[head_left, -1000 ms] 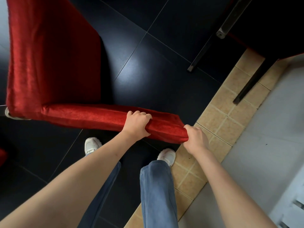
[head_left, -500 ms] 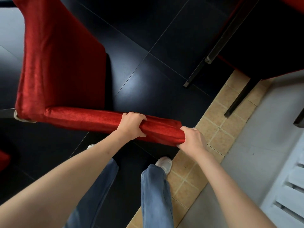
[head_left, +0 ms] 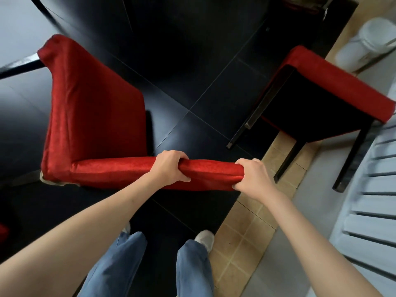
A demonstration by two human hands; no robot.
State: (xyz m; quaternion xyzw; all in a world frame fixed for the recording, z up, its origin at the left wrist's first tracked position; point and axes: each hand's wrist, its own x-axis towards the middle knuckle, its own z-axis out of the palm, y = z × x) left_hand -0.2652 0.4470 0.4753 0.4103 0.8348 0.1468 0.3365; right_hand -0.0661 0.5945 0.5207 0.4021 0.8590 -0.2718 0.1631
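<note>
1. Red chair (head_left: 92, 116): left of centre over the black tile floor (head_left: 192, 61). Its padded edge runs left to right across the near middle.
2. Left hand (head_left: 169, 168): grips that edge about mid-length, fingers curled over the far side, thumb on the near side.
3. Right hand (head_left: 252, 179): wrapped round the right end of the same edge, fingers curled and close together.
4. Right of my hands: 2nd red chair (head_left: 342, 86), apart from mine, by the tan tile strip (head_left: 242, 243). White tub (head_left: 368, 43) far right.
5. Status (my judgement): the 2-hand grip is made and the chair is mid-move. I cannot tell whether its legs are off the floor. Left to do: bring it to its spot, set it down, let go.
</note>
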